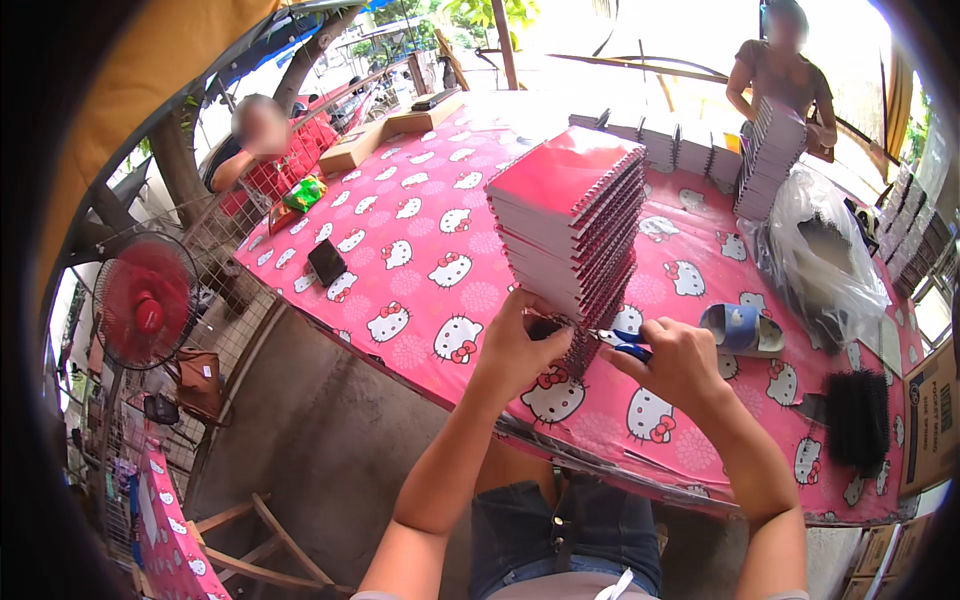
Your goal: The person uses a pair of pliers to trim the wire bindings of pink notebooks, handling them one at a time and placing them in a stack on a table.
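A tall stack of spiral notebooks with a pink-red cover on top stands before me, its dark coil bindings facing right and toward me. Low on the stack, my left hand is closed at the near corner, fingers against the coil of a lower notebook; the fingertips are partly hidden. My right hand is wrapped round a small pair of blue-handled pliers. The metal jaws point left and meet the coil ends close to my left fingers. Whether the jaws are closed on a wire is too small to tell.
A pink patterned cloth covers the table. To the right lie a blue sandal, a clear plastic bag and a bundle of black coils. A second notebook stack stands by a person; another person sits far left. A fan stands left.
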Motion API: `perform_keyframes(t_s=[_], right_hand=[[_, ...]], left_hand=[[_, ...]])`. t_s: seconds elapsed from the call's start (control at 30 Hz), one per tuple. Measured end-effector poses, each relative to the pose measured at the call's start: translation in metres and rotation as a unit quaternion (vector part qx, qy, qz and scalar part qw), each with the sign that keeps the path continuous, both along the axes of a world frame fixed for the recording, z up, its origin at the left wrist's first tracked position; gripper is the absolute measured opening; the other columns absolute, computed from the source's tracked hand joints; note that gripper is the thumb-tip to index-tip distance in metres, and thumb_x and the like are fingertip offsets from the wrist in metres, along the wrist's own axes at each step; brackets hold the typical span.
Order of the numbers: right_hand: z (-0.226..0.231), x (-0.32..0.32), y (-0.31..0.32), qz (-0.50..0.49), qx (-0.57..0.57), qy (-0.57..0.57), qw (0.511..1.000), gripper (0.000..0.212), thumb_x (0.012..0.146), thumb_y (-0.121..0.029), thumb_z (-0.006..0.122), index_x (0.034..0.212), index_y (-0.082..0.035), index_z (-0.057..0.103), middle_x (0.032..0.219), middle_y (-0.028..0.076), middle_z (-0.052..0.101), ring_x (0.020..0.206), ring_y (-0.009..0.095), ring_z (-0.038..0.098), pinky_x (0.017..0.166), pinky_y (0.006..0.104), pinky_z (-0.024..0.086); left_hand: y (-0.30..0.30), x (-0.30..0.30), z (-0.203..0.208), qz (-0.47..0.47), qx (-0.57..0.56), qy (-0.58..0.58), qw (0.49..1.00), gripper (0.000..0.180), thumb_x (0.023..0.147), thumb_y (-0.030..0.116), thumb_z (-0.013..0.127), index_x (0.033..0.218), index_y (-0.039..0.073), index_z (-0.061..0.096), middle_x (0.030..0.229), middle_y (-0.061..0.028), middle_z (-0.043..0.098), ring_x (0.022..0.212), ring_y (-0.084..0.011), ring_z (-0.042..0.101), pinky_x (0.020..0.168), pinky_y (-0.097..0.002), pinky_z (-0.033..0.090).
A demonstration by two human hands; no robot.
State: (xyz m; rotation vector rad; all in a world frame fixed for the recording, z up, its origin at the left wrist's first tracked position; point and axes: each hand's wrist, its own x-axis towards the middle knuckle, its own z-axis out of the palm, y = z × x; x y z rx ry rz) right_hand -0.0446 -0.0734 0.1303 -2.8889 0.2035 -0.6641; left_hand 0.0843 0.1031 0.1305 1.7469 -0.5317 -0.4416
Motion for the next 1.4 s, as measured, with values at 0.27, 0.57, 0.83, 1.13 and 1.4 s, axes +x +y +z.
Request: perform_keyframes(t_s=[0.27, 0.57, 0.83, 1.13, 1.4], right_hand=[[-0.001, 0.011, 0.004, 0.0, 0.016, 0.019, 1.0, 0.055, 0.076, -0.056, 0.067, 0.072, -0.001, 0.061, 0.069, 0.014, 0.062, 0.062, 0.03, 0.063, 0.06, 0.0389, 0.052], [-0.006, 0.004, -0.005, 0.016, -0.123, -0.112, 0.986, 0.058, 0.072, -0.053, 0.07, 0.089, 0.001, 0.06, 0.082, 0.014, 0.061, 0.076, 0.03, 0.061, 0.073, 0.0398, 0.047], [0.003, 0.006, 0.003, -0.017, 0.037, 0.064, 0.997, 0.057, 0.073, -0.056, 0.068, 0.084, 0.0, 0.061, 0.078, 0.013, 0.061, 0.072, 0.029, 0.061, 0.069, 0.039, 0.048], [-0.014, 0.007, -0.012, 0.034, -0.128, -0.19, 0.973, 0.053, 0.075, -0.054, 0.068, 0.069, -0.002, 0.06, 0.064, 0.012, 0.061, 0.06, 0.03, 0.063, 0.056, 0.0404, 0.049], [-0.031, -0.003, -0.003, -0.012, 0.028, 0.017, 0.999, 0.051, 0.075, -0.052, 0.069, 0.069, -0.002, 0.06, 0.067, 0.013, 0.062, 0.06, 0.03, 0.063, 0.057, 0.0397, 0.05]], left_hand=[[-0.002, 0.0, -0.017, -0.012, -0.037, -0.077, 0.996, 0.045, 0.075, 0.009, 0.078, 0.106, 0.003, 0.046, 0.086, -0.0119, 0.065, 0.076, -0.0129, 0.062, 0.06, -0.0242, 0.05], [-0.003, -0.002, -0.026, -0.01, -0.079, -0.045, 0.996, 0.046, 0.074, 0.009, 0.078, 0.106, 0.003, 0.046, 0.088, -0.0129, 0.065, 0.08, -0.0155, 0.063, 0.068, -0.0279, 0.052], [-0.007, -0.007, -0.019, -0.006, -0.047, -0.073, 0.996, 0.046, 0.074, 0.009, 0.078, 0.106, 0.002, 0.045, 0.089, -0.0129, 0.065, 0.081, -0.0152, 0.063, 0.07, -0.0284, 0.052], [-0.005, -0.006, -0.033, -0.015, -0.067, -0.04, 0.997, 0.041, 0.077, 0.005, 0.074, 0.105, 0.002, 0.044, 0.088, -0.0126, 0.064, 0.079, -0.014, 0.062, 0.062, -0.026, 0.05], [-0.001, -0.004, -0.034, 0.008, -0.018, 0.029, 0.999, 0.045, 0.075, 0.014, 0.076, 0.107, 0.003, 0.046, 0.084, -0.0087, 0.063, 0.072, -0.0119, 0.06, 0.059, -0.0258, 0.047]])
